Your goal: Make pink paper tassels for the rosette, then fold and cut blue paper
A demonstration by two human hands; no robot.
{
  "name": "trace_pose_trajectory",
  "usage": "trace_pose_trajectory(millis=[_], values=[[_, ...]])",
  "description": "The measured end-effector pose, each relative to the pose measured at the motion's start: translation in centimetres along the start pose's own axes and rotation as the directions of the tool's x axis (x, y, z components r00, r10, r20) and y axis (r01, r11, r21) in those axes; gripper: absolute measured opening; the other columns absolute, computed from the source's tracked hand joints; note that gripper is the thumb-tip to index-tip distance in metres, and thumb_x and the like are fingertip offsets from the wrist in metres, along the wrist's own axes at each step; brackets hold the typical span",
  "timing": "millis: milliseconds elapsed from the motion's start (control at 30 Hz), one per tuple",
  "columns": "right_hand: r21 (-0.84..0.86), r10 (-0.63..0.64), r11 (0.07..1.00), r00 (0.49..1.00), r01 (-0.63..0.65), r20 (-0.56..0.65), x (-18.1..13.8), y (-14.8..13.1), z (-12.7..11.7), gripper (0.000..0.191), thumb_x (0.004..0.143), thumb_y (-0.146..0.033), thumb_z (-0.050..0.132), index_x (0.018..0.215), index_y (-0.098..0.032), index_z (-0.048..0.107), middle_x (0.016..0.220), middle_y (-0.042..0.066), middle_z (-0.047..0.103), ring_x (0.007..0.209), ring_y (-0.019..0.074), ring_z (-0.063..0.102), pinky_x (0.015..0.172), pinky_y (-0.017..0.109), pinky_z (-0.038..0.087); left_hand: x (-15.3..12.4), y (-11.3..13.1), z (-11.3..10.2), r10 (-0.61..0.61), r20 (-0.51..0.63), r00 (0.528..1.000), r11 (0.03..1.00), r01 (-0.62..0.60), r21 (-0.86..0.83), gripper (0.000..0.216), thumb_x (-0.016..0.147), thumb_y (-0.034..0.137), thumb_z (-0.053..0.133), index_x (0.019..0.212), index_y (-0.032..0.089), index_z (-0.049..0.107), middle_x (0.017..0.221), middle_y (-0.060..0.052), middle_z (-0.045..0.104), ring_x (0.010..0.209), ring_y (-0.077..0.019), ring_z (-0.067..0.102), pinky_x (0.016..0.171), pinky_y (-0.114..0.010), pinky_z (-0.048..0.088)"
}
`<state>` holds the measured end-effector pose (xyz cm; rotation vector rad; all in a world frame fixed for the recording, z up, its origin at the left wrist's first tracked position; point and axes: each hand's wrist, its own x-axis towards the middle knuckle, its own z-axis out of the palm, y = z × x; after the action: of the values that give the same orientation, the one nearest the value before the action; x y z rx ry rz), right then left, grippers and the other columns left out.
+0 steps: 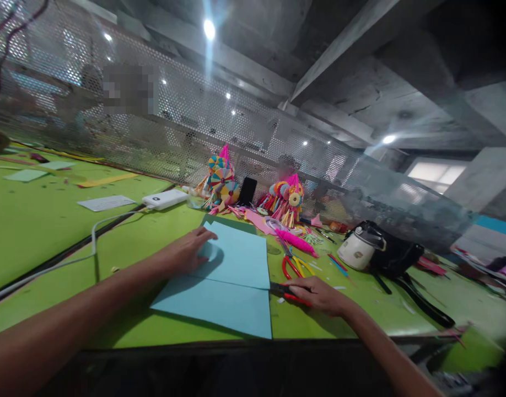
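Blue paper (232, 304), left grip (192, 251) spread atop, right grip (315, 292) closed round scissors (280, 288), blade tips hidden

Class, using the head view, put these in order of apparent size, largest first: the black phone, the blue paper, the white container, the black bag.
1. Blue paper
2. Black bag
3. White container
4. Black phone

The phone is farther back, so real sizes may compare differently.

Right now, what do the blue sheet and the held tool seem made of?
Blue sheet: probably matte paper or thin card; crisp edges, no gloss.
Held tool: dark blade, likely dull metal; bright red handle, perhaps smooth plastic, though partly hidden.
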<state>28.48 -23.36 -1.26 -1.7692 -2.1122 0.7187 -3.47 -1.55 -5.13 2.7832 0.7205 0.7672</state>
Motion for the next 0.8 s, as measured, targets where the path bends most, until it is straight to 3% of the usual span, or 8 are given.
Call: trace_pose_trajectory(millis=[67, 133, 233, 367, 467, 600, 800], values=[[0.023, 0.026, 0.999, 1.000, -0.026, 0.005, 0.0, 0.1, 0.3, 0.038, 0.085, -0.044, 0.053, 0.113, -0.021, 0.065, 0.095, 0.003, 0.070, 0.080, 0.0190, 0.061, 0.070, 0.026, 0.045, -0.2, 1.2, -0.5, 0.123, -0.036, 0.992, 0.991, -0.120, 0.059, 0.060, 0.075, 0.013, 0.052, 0.134, 0.025, 0.042, 0.137, -0.011, 0.043, 0.121, -0.0285, 0.043, 0.098, -0.043, 0.038], [0.017, 0.028, 0.999, 1.000, -0.028, -0.010, 0.1, 0.1, 0.7, 0.040, 0.079, -0.042, 0.062, 0.112, -0.021, 0.066, 0.095, 0.003, 0.071, 0.081, 0.0198, 0.062, 0.070, 0.026, 0.046, -0.3, 2.3, -0.9, 0.282, 0.027, 0.959, 0.955, -0.283, 0.090, 0.060, 0.078, 0.005, 0.045, 0.132, 0.031, 0.046, 0.145, -0.005, 0.036, 0.133, -0.0285, 0.030, 0.106, -0.048, 0.027], [-0.085, -0.019, 0.996, 0.999, 0.015, -0.047, 0.0, 0.1, 1.1, 0.041, 0.079, -0.041, 0.062, 0.115, -0.021, 0.065, 0.095, 0.004, 0.071, 0.081, 0.0204, 0.062, 0.072, 0.027, 0.046, -0.3, 3.1, -1.0, 0.404, 0.169, 0.899, 0.910, -0.415, 0.028, 0.049, 0.083, 0.003, 0.038, 0.122, 0.026, 0.057, 0.139, -0.004, 0.047, 0.134, -0.0241, 0.032, 0.109, -0.042, 0.027], [-0.270, -0.081, 0.962, 0.991, 0.050, -0.104, -0.3, 0.1, 1.5, 0.041, 0.084, -0.044, 0.056, 0.120, -0.025, 0.062, 0.106, 0.008, 0.066, 0.093, 0.0235, 0.060, 0.084, 0.032, 0.043, -0.3, 2.6, -0.2, 0.386, 0.201, 0.900, 0.922, -0.382, -0.061, 0.043, 0.089, 0.010, 0.032, 0.122, 0.019, 0.058, 0.128, -0.009, 0.057, 0.120, -0.0202, 0.050, 0.103, -0.034, 0.037], [-0.336, -0.080, 0.941, 0.989, 0.033, -0.125, -0.5, 0.0, 1.7, 0.042, 0.087, -0.046, 0.051, 0.124, -0.027, 0.058, 0.113, 0.009, 0.061, 0.100, 0.0249, 0.057, 0.087, 0.034, 0.042, -0.4, 2.2, 0.4, 0.326, 0.188, 0.926, 0.945, -0.316, -0.084, 0.039, 0.093, 0.019, 0.033, 0.121, 0.019, 0.060, 0.129, -0.007, 0.056, 0.122, -0.0196, 0.048, 0.105, -0.034, 0.036], [-0.317, -0.092, 0.947, 0.990, 0.053, -0.109, -0.6, 0.2, 1.9, 0.042, 0.090, -0.045, 0.048, 0.127, -0.027, 0.055, 0.112, 0.008, 0.061, 0.100, 0.0233, 0.057, 0.088, 0.032, 0.041, -0.7, 2.4, 0.3, 0.303, 0.231, 0.925, 0.953, -0.286, -0.102, 0.037, 0.095, 0.031, 0.037, 0.128, 0.024, 0.054, 0.136, -0.004, 0.051, 0.129, -0.0200, 0.040, 0.110, -0.036, 0.028], [-0.279, -0.084, 0.959, 0.993, 0.059, -0.078, -1.4, 0.6, 1.8, 0.040, 0.091, -0.044, 0.045, 0.126, -0.026, 0.054, 0.107, 0.006, 0.065, 0.095, 0.0211, 0.059, 0.084, 0.030, 0.043, -0.7, 2.1, 0.4, 0.355, 0.234, 0.905, 0.935, -0.348, -0.073, 0.039, 0.097, 0.030, 0.033, 0.132, 0.026, 0.049, 0.139, -0.004, 0.047, 0.130, -0.0207, 0.038, 0.110, -0.036, 0.029]])
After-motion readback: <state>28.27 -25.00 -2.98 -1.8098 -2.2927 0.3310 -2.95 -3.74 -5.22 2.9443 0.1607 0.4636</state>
